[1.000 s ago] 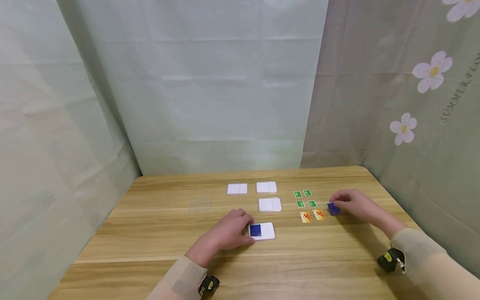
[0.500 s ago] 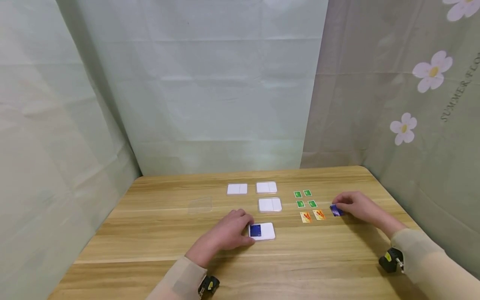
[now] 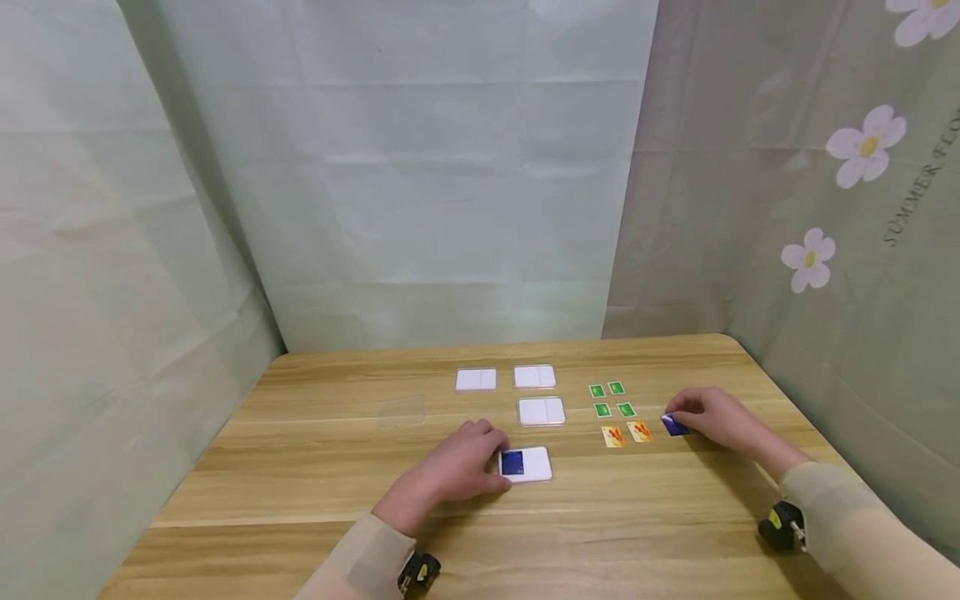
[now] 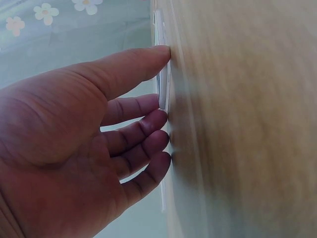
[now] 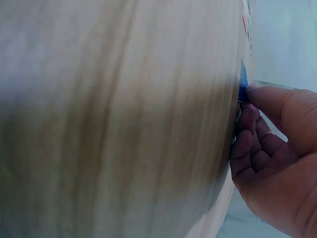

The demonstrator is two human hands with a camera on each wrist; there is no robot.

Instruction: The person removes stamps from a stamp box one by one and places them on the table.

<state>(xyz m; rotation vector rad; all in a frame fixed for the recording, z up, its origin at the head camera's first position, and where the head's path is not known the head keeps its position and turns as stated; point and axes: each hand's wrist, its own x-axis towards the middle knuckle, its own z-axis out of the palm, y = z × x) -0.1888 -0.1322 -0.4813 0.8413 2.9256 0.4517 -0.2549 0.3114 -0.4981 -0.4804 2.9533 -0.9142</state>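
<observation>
The little blue card (image 3: 674, 425) sits on the wooden table (image 3: 300, 492), pinched at the right hand's (image 3: 716, 417) fingertips, just right of two orange cards (image 3: 626, 433). The left hand (image 3: 450, 467), fingers relaxed, rests against the white tray (image 3: 534, 464).

- "SUMMER FLO", cut off by the frame edge, is printed in grey capitals on the flowered curtain (image 3: 862, 275) at the right.
- No other lettering can be read.
</observation>
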